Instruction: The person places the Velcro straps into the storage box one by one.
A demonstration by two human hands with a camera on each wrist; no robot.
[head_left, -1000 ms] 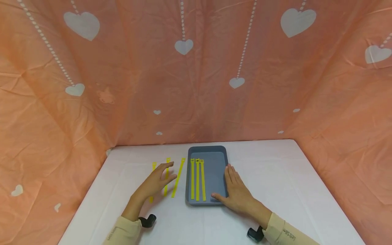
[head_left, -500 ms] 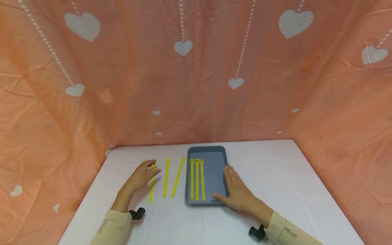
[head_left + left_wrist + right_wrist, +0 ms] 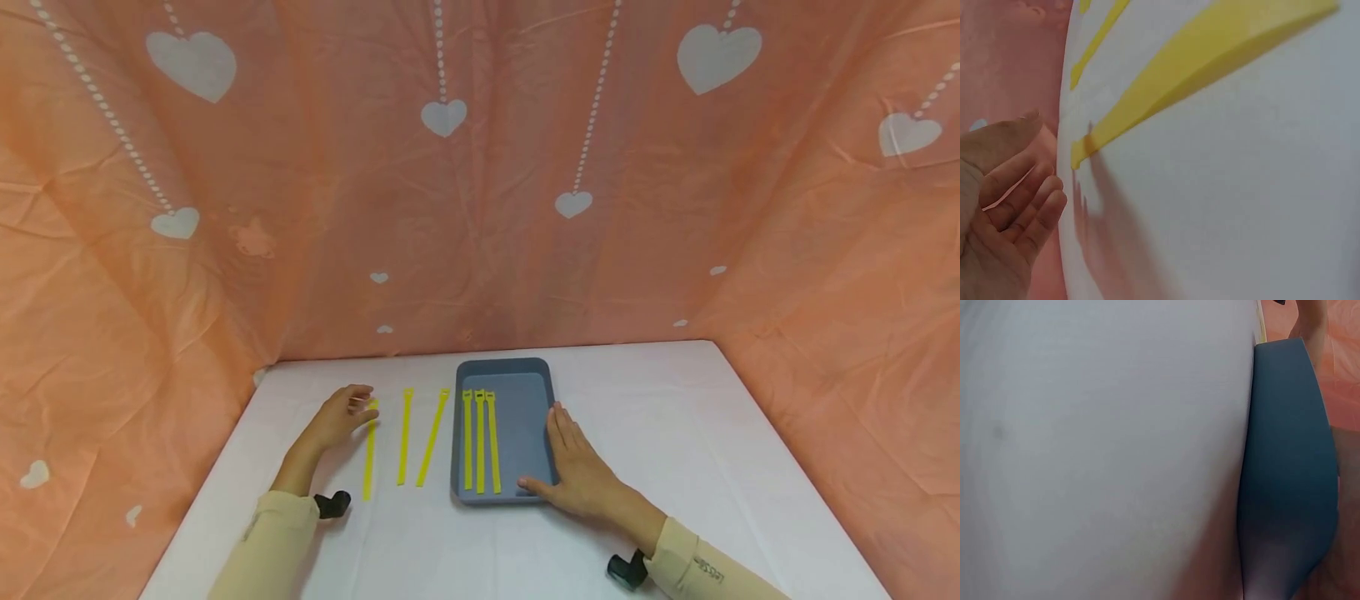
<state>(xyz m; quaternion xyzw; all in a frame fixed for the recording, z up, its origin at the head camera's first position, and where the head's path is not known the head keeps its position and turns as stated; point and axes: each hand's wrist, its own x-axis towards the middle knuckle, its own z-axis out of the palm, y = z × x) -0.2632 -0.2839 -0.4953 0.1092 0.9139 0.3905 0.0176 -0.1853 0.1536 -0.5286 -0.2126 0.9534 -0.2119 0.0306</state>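
"Where's the head camera?"
"Farthest back, looking forward and down over bench (image 3: 645, 417) and tray (image 3: 525, 437)."
"And the wrist cameras?"
"Close, tilted: left faces a yellow strap (image 3: 1179, 65), right the tray's outer wall (image 3: 1291, 444); head shares strap and tray."

Can't see the near edge of the white table (image 3: 675, 450), cropped by the head view; can't read the tiny lettering (image 3: 708, 570) on the right sleeve (image 3: 681, 552), cut off there like the left sleeve (image 3: 266, 542). Over toward the table's left edge, can't see all of the outermost yellow strap (image 3: 369, 458), partly hidden behind the thumb of the left hand (image 3: 337, 418)! Can't trace the right edge of the blue-grey tray (image 3: 527, 433) beneath the right hand (image 3: 581, 471).
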